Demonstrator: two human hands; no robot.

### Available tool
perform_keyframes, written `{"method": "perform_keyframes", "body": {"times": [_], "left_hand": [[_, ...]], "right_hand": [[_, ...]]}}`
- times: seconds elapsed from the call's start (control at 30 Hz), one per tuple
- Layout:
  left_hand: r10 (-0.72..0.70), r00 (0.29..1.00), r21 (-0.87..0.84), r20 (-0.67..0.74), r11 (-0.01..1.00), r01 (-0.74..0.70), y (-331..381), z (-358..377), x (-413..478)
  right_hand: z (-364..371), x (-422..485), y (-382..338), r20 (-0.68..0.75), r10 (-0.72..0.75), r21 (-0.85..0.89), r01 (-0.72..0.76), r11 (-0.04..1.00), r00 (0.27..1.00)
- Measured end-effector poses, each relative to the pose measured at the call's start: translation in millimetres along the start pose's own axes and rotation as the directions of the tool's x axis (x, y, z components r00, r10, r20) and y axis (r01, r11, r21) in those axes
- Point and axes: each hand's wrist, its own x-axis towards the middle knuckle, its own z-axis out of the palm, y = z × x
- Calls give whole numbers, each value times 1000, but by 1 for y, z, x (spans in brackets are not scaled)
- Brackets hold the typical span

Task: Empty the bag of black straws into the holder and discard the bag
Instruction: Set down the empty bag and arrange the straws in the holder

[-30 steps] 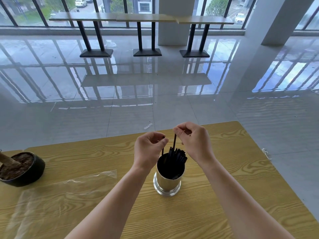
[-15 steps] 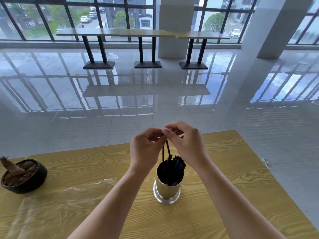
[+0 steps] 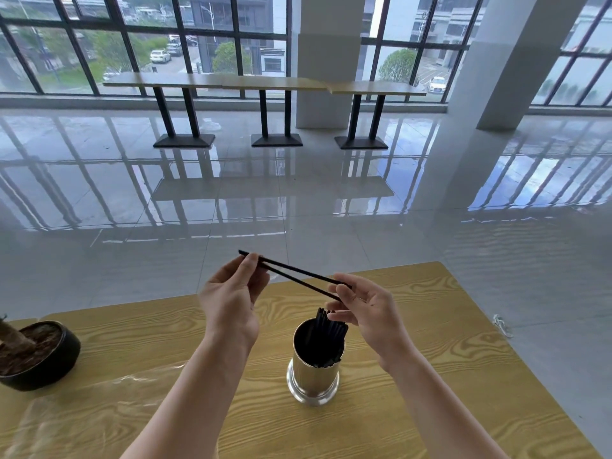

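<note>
**Two straws out of the cup, bag flat on the table**

A glossy tiled floor runs back to tall grid windows and a row of bar tables; in front is a wood-grain table (image 3: 430,326), yellow and smooth, under both hands.

The left hand (image 3: 231,303) pinches the far ends of two black straws (image 3: 291,274) between thumb and fingertips. The right hand (image 3: 367,309) is held palm-up with loosely curled fingers, and the straws' near ends rest against its fingertips; whether it truly grips them I cannot tell. The two straws cross the gap between the hands, slanting down toward the right one, nearly parallel and close together.

Just below the right hand stands the holder (image 3: 314,369), a polished metal cylinder with a flared foot, holding the rest of the straws (image 3: 328,329), which lean to its right side. The clear plastic bag (image 3: 109,409) lies flat and empty-looking under and left of the left forearm. Further left sits a dark round plant pot (image 3: 49,359).

The straws are thin, stiff and very light, probably slick, so a fingertip pinch near one end suits them. The bag is limp, crinkly film, best gathered in a fist rather than lifted by an edge.
</note>
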Motion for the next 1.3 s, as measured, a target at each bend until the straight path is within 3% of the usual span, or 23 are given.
{"method": "perform_keyframes", "body": {"times": [0.13, 0.3, 0.43, 0.57, 0.67, 0.77, 0.8, 1.0, 1.17, 1.3], "left_hand": [[-109, 990, -68, -93, 992, 103, -14, -12, 5], [-232, 966, -122, -117, 968, 218, -30, -27, 10], [-308, 948, -70, -80, 950, 303, -47, -36, 9], [-344, 936, 205, -74, 913, 352, -59, -47, 8], [-177, 983, 527, -40, 833, 171, -67, -56, 6], [3, 977, 842, 213, 506, -185, -75, -64, 2], [18, 959, 867, 283, 422, -264, -77, -65, 0], [-86, 858, 856, 507, 170, -489, -93, -73, -5], [-25, 870, 864, 492, 139, -484, -102, -82, -10], [-5, 875, 868, 484, 129, -479, -102, -80, -10]], "right_hand": [[4, -6, -8, -136, 50, 227, -18, 974, 989], [0, -7, -19, -204, 64, 348, 11, 937, 977], [-2, -6, -27, -277, -47, 148, 91, 985, 960], [-16, 0, -49, -266, -239, -240, 176, 955, 934], [-30, 2, -72, -202, -314, -434, 202, 878, 928], [-36, 1, -89, -136, -297, -547, 179, 818, 945], [-37, 1, -92, -112, -288, -585, 171, 793, 951], [-16, 2, -79, 33, -261, -795, 184, 578, 965], [13, 11, -39, 155, -241, -879, 245, 409, 958], [23, 19, -14, 158, -178, -881, 220, 419, 971]]}}
